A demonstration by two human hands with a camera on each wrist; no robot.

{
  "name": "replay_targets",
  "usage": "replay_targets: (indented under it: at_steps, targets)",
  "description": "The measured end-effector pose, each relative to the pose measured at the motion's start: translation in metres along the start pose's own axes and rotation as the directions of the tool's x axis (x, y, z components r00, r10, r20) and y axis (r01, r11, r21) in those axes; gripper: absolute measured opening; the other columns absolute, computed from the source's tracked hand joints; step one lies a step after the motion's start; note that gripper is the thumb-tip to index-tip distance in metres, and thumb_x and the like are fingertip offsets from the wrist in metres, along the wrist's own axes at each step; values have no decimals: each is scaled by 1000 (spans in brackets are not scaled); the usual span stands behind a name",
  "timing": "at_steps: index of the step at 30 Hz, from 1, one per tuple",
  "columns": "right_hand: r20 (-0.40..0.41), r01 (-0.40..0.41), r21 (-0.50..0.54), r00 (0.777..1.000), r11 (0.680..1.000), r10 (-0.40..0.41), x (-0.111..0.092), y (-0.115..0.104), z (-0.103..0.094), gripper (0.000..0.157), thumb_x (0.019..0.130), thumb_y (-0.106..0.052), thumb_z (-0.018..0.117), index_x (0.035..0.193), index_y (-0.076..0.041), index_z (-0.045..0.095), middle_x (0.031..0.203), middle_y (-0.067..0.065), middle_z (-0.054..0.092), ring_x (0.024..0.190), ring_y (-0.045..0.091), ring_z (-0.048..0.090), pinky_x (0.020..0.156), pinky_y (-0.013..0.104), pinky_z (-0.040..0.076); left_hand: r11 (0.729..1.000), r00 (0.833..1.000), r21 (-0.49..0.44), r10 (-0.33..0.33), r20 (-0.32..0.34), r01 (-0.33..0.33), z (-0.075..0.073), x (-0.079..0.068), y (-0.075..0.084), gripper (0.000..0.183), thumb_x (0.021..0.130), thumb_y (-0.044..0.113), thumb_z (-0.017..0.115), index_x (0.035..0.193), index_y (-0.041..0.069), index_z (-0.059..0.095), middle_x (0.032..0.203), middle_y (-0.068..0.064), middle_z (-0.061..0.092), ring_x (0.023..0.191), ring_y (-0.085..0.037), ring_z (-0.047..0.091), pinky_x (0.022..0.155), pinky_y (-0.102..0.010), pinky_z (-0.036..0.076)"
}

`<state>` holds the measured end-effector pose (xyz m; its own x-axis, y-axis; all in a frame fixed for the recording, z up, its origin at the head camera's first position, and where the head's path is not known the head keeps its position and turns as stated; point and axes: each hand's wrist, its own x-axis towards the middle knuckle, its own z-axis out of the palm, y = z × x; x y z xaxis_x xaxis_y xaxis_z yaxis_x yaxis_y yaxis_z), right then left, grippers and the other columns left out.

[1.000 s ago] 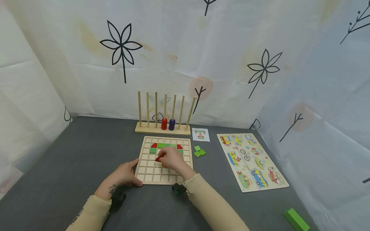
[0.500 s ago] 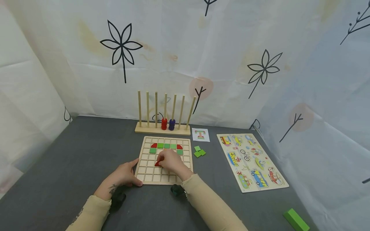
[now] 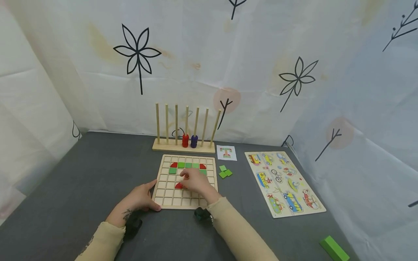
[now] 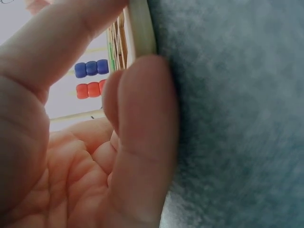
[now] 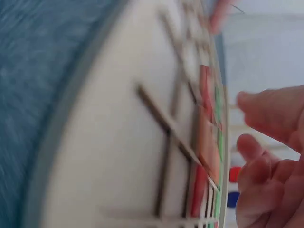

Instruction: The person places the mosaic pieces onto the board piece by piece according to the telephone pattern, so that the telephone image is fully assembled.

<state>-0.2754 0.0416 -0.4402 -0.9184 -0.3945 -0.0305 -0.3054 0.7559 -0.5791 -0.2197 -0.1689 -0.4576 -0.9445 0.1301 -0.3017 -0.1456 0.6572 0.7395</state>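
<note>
A wooden grid board (image 3: 167, 193) lies on the dark table, with red rounded pieces and green squares in a row near its top. Lower down sits a red rounded piece (image 3: 178, 185), close under my right hand (image 3: 197, 181). That hand hovers over the board with thumb and fingertips apart and nothing between them. An orange square (image 5: 207, 145) shows between red pieces in the right wrist view; in the head view the hand mostly covers it. At the board's lower left edge, my left hand (image 3: 142, 197) touches the rim with extended thumb and forefinger.
Behind the board stands a wooden peg rack (image 3: 183, 146) with red and blue beads. To the right are a pattern card (image 3: 226, 153), loose green squares (image 3: 225, 172) and a picture puzzle board (image 3: 283, 185). A green block (image 3: 334, 248) lies near the right edge.
My right hand set the red rounded piece down into the grid, let it go and lifted slightly. The left hand has stayed at the board's edge.
</note>
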Motion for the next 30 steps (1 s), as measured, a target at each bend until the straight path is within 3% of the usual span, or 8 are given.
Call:
replay_targets:
  at_steps: [3, 7, 10, 13, 15, 18, 25, 30]
  targets:
    - [-63, -25, 234, 997, 972, 41, -5, 15, -16, 32, 85, -18, 66, 114, -6, 63, 95, 7, 61, 78, 16, 53, 62, 29, 43, 1000, 1000, -16, 17, 0, -17, 1, 1, -2, 113, 55, 12, 88, 145, -2, 22, 59, -8, 52, 45, -16, 45, 46, -30, 40]
    - [-166, -38, 466, 978, 884, 129, -11, 46, -40, 37, 82, -10, 68, 116, 1, 58, 86, 8, 60, 68, 12, 51, 59, 28, 43, 999, 999, -23, 37, 1, -37, 0, 1, -5, 110, 56, 9, 87, 145, -3, 24, 60, -8, 51, 46, -16, 46, 47, -30, 41]
    - [-225, -64, 579, 945, 812, 235, -19, 72, -56, 40, 81, -6, 67, 118, 2, 56, 81, 4, 60, 58, 9, 46, 53, 25, 40, 999, 999, -31, 37, 2, -37, -1, 1, -6, 107, 57, 7, 86, 144, -4, 26, 62, -8, 51, 49, -17, 47, 48, -30, 42]
    - [-264, -108, 604, 908, 790, 327, -27, 98, -67, 42, 80, -6, 66, 121, -1, 56, 79, 2, 59, 55, 12, 43, 49, 24, 35, 999, 999, -41, 34, 2, -34, -2, 0, -7, 105, 57, 5, 85, 144, -4, 27, 63, -8, 51, 50, -17, 47, 49, -30, 42]
    - [-287, -140, 575, 888, 806, 358, -32, 112, -72, 45, 79, -5, 67, 122, -2, 56, 79, 3, 60, 59, 14, 46, 51, 24, 37, 999, 1000, -46, 28, -2, -28, -2, 0, -7, 104, 57, 5, 85, 144, -3, 28, 63, -8, 51, 50, -17, 47, 49, -30, 42]
    - [-297, -181, 507, 882, 843, 367, -37, 129, -75, 50, 78, -4, 68, 125, 0, 55, 80, 7, 60, 64, 15, 49, 57, 26, 39, 998, 999, -45, 36, -2, -36, -2, 0, -7, 102, 58, 5, 85, 143, -4, 28, 63, -8, 51, 51, -17, 47, 49, -30, 42]
    - [-202, -285, 265, 918, 921, 342, -34, 146, -73, 60, 74, -1, 70, 131, -4, 51, 87, 11, 58, 71, 19, 49, 62, 30, 40, 998, 999, -43, 35, -15, -35, -1, -1, -9, 101, 57, 5, 85, 142, -4, 31, 64, -7, 50, 52, -17, 46, 50, -30, 41]
    - [-129, -304, 95, 940, 948, 315, -28, 141, -75, 58, 76, -2, 69, 132, -7, 52, 106, 18, 60, 82, 24, 53, 69, 36, 45, 998, 999, -45, 43, -20, -44, 0, -1, -9, 101, 57, 4, 85, 142, -3, 31, 65, -7, 49, 52, -17, 45, 50, -30, 41]
